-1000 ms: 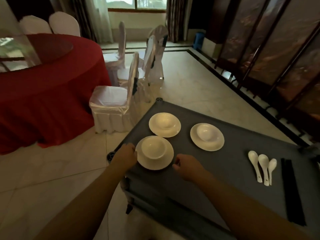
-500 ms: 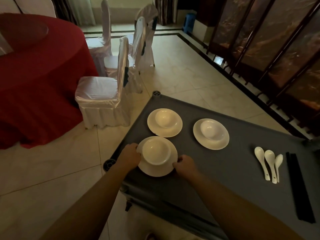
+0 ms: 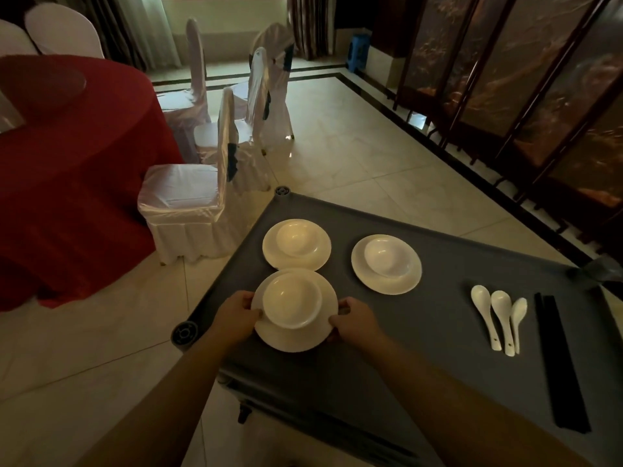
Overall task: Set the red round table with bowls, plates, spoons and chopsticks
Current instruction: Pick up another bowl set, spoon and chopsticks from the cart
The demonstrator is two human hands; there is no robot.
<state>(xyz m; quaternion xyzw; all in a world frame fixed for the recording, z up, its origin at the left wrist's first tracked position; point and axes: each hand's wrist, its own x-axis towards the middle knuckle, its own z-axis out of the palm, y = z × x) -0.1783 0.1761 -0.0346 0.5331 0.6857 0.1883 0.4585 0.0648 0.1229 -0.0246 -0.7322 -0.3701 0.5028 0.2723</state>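
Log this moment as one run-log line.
stage: pickup at cart | left hand: on plate rim | right hand: on opposite rim | bowl: on plate | red table: unset

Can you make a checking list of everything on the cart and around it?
Surface: grey cart top, on a tiled floor.
Job's things: three plates, each with a bowl; nearest plate carries its bowl; three white spoons; black chopsticks.
Clutter: nothing seen.
Grips: left hand and right hand hold the nearest plate's opposite edges.
Cables: nothing seen.
Surroundings: red round table, white-covered chairs, dark folding screen.
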